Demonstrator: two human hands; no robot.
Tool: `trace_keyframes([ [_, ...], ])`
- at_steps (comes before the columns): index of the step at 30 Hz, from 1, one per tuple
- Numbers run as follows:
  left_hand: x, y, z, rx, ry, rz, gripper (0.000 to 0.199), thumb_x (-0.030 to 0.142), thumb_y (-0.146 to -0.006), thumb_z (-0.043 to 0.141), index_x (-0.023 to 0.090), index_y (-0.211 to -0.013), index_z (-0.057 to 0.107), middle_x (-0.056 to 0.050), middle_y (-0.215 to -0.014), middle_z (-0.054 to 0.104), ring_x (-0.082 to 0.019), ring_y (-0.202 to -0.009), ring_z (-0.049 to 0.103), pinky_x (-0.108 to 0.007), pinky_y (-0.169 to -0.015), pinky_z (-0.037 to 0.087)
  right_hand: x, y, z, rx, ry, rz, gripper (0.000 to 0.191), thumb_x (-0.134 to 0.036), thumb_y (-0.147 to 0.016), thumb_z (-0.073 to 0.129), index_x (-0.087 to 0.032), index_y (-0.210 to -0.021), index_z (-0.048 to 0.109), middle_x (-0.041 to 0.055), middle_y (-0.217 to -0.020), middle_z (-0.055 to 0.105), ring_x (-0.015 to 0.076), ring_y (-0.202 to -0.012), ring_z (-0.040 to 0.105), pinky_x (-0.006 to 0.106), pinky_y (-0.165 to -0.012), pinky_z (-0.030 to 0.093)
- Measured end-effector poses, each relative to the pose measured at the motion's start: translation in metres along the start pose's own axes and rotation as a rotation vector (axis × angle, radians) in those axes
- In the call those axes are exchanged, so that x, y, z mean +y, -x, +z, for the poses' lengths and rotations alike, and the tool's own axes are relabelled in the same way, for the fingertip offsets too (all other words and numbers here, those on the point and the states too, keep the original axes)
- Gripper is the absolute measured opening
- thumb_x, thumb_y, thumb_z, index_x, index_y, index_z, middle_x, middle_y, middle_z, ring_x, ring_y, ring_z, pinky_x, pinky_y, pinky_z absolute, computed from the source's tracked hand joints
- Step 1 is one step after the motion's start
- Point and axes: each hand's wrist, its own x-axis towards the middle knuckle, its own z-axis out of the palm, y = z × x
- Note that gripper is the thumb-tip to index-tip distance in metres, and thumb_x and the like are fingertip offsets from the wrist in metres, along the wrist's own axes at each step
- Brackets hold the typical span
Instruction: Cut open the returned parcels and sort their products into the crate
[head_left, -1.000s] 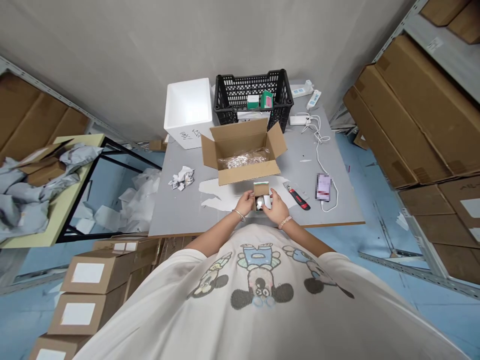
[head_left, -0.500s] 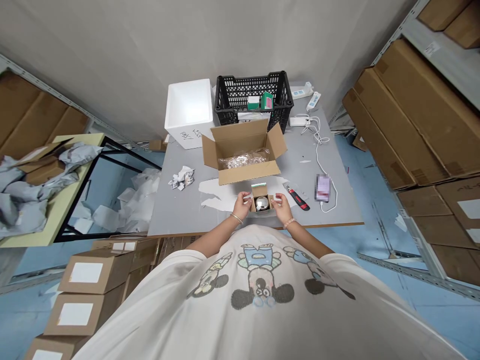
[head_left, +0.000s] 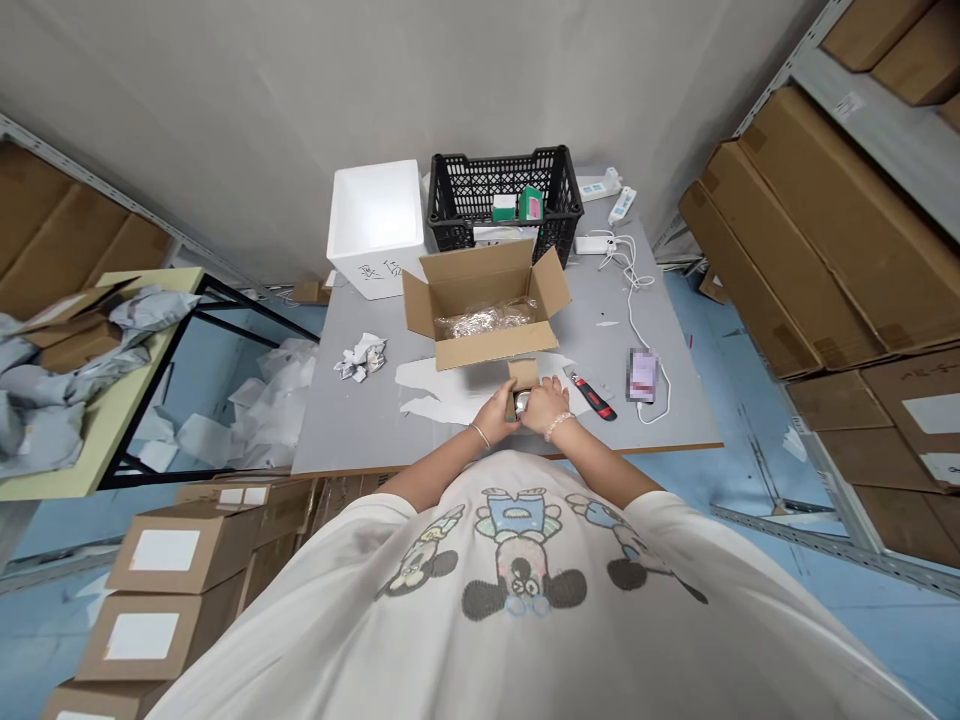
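**Q:** Item in hand?
**A:** One small box (head_left: 523,385), brown card, flap standing toward the far side. It sits just above the bench (head_left: 352,430), near edge, between both hands. I cannot tell whether it touches the bench. A silver object (head_left: 519,402) shows at its open side, mostly hidden.

**Q:** Hands?
**A:** Left hand (head_left: 496,414) and right hand (head_left: 544,407) close on the small box from either side. The fingers (head_left: 530,410) of both are curled narrow around it, holding it.

**Q:** Next to them?
**A:** Right of the hands: knife (head_left: 594,398), red and black, near the right hand. Farther right: phone (head_left: 643,375), blurred, on a white cable (head_left: 641,340). Under the hands: white paper (head_left: 435,390). Just far of them: open carton (head_left: 480,300), with bubble wrap (head_left: 486,322) inside.

**Q:** Rest of the bench?
**A:** Far left: foam box (head_left: 373,225). Far middle: black crate (head_left: 504,185), holding green boxes (head_left: 530,203). Far right: power strip (head_left: 619,205) and charger (head_left: 592,245). Left: crumpled paper (head_left: 361,357).

**Q:** Around the bench?
**A:** Right: cartons (head_left: 817,240) on metal shelves (head_left: 855,85). Near left: labelled boxes (head_left: 184,550), stacked. Left: yellow table (head_left: 124,400), with grey bags (head_left: 75,365) on it.
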Motion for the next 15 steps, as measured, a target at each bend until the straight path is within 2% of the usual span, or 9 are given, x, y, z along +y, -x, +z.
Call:
trace_keyframes([
  [5,0.0,-0.013,-0.002,0.008,-0.055,-0.026,0.091,0.018,-0.064,0.075,0.013,-0.143,0.03,-0.021,-0.14,0.049,-0.032,-0.128,0.05,-0.046,-0.106,0.04,-0.006,-0.021,-0.001,-0.043,0.061,0.058,0.054,-0.024,-0.064,0.077,-0.017,-0.117,0.066,0.0231,-0.13,0.05,0.0452,-0.132,0.032,0.071,-0.103,0.024],
  [8,-0.002,-0.023,-0.007,0.022,-0.093,-0.023,0.089,0.015,-0.063,0.073,0.013,-0.142,0.032,-0.021,-0.14,0.049,-0.032,-0.128,0.05,-0.045,-0.106,0.04,-0.014,-0.035,-0.006,-0.053,0.141,0.065,0.06,-0.025,-0.066,0.078,-0.014,-0.124,0.063,0.0251,-0.135,0.047,0.0452,-0.135,0.028,0.073,-0.105,0.018],
  [11,-0.004,-0.031,-0.012,-0.005,-0.111,-0.011,0.091,0.019,-0.062,0.076,0.013,-0.142,0.032,-0.021,-0.14,0.049,-0.033,-0.126,0.051,-0.044,-0.105,0.042,-0.022,-0.044,-0.013,-0.118,0.217,0.095,0.068,-0.024,-0.065,0.08,-0.015,-0.129,0.061,0.0236,-0.142,0.042,0.0464,-0.139,0.022,0.074,-0.105,0.012],
  [15,-0.006,-0.033,-0.016,-0.012,-0.148,-0.007,0.095,0.024,-0.063,0.078,0.014,-0.144,0.03,-0.021,-0.142,0.047,-0.034,-0.127,0.051,-0.045,-0.103,0.043,-0.028,-0.044,-0.018,-0.104,0.268,0.048,0.065,-0.026,-0.065,0.078,-0.016,-0.127,0.062,0.0225,-0.145,0.04,0.0457,-0.141,0.018,0.073,-0.106,0.007],
])
